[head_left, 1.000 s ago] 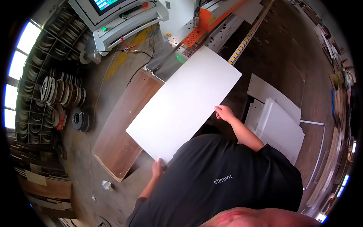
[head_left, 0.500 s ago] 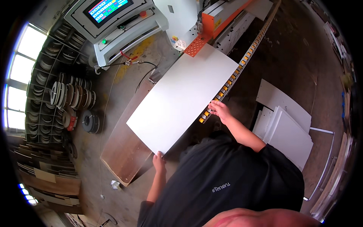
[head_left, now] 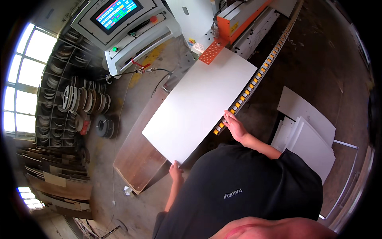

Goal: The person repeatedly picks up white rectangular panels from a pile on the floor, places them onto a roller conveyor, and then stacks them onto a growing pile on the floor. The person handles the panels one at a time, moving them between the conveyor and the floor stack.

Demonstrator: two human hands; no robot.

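As one stands beside the machine, the white panel (head_left: 195,103) lies flat, its far left corner beneath a perforated orange plate (head_left: 212,52) and its right long edge along a roller rail (head_left: 246,92). Left hand (head_left: 176,172): closed on the panel's near corner, thumb at the edge; the fingers underneath are hidden from me. Right hand (head_left: 235,126): not gripping; fingers extended and laid at the right long edge, at the near end of the roller rail. From below the panel's left long edge a brown board (head_left: 137,167) projects; the panel's near corner reaches past that board's right edge. An orange housing (head_left: 225,30) carries a yellow label (head_left: 234,27), too small to read. Beyond the panel's far left corner stands a grey control console (head_left: 147,38); its lit screen (head_left: 116,15) shows coloured keys whose captions I cannot make out. One line of light lettering (head_left: 232,194) marks the person's black shirt (head_left: 254,171). White panels (head_left: 308,145) are stacked right of the rail; rolls (head_left: 85,99) stand at far left.
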